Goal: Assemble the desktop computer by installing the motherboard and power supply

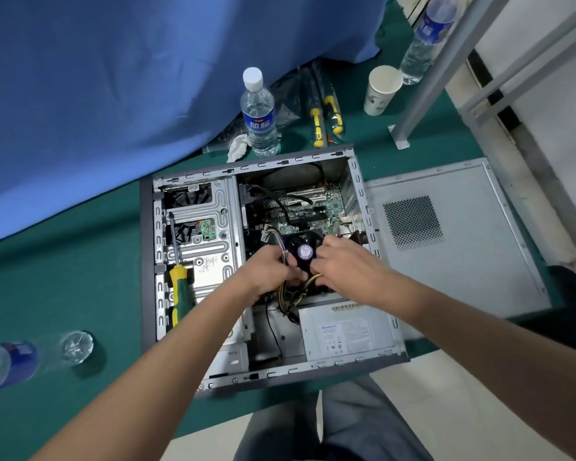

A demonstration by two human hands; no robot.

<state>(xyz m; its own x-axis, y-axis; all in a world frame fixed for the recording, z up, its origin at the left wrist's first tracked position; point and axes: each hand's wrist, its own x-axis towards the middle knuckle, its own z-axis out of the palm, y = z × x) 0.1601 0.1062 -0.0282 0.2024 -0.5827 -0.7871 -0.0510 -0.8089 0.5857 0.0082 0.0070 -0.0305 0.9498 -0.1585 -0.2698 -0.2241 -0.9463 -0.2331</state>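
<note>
**Yellow wires in both hands, and a fan right beside them**

Grey steel tower case [148,261] lies open on its side on the green-covered table [64,277], and both hands are deep in the middle of it. The left hand [273,271] has its grip curled round a bundle of yellow and black power cables [288,294]; the right hand [343,264] has its fingers bent down onto the same loom, pinching a yellow strand as far as I can make out, though its fingertips are partly hidden.

The green motherboard [313,207] sits in the far half of the case, and the silver box-shaped power supply [346,331] is in the near right corner. Both look seated, so I'd say this is the cabling stage.

Now the dangers. The black round cooler fan with a purple label [305,251] sits just between the two hands: slack wire left lying over it could foul the blades. A plug forced in skewed could bend pins, and a hard tug could strain the wires where they leave the supply.

Watch the left side too. The green-and-yellow-handled screwdriver [177,287] rests loose on the metal drive cage [213,207], just beside the left forearm; one nudge and it may slide into the case.

An upright clear plastic water bottle with a blue label [259,118] stands just beyond the far edge. If it tipped, that would be trouble for an open board.
</note>
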